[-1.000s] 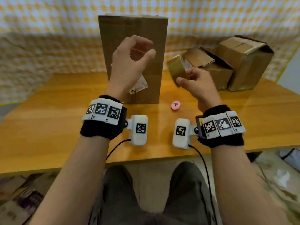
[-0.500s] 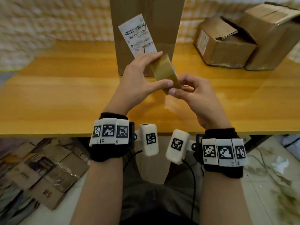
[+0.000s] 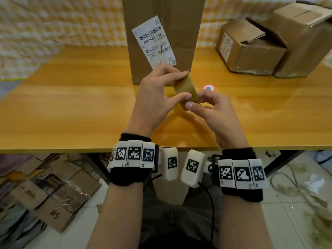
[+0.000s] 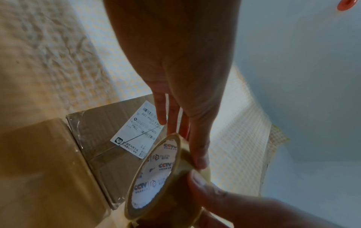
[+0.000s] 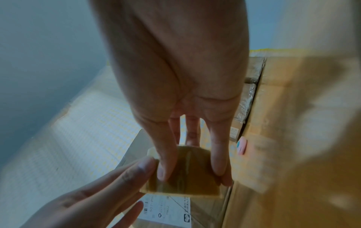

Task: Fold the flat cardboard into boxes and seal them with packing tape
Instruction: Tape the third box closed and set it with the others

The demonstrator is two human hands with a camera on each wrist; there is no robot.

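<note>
both hands have come a bit lower and closer together than half a second ago, and the roll of tape [image 3: 186,91] has tipped more onto its edge between them

nearest to the person, the right hand [image 3: 213,112] holds the low end of the roll. its thumb [image 3: 191,105] and bent fingers pinch the roll's rim, and the right wrist view shows two fingertips [image 5: 163,172] lying flat on the brown outside of the roll. that looks like feeling for the loose end of the tape, though no loose end can be seen

just past it, the left hand [image 3: 158,94] grips the same roll from the other side. its thumb [image 3: 181,96] is under the roll and its first finger [image 3: 177,73] is curled over the top, so the roll is clamped still while the other hand works. the other left fingers [image 4: 162,114] hang straight and touch nothing

both hands hold the roll up in the air, over the near part of the wooden table [image 3: 71,105]

a little farther, a small pink thing [image 3: 208,87] lies on the table

behind that stands the tall box [image 3: 179,33] with a white label [image 3: 154,44], upright, maybe waiting to be taped

far right, two more boxes [image 3: 251,49] sit side by side, the nearer one with its flaps open
</note>
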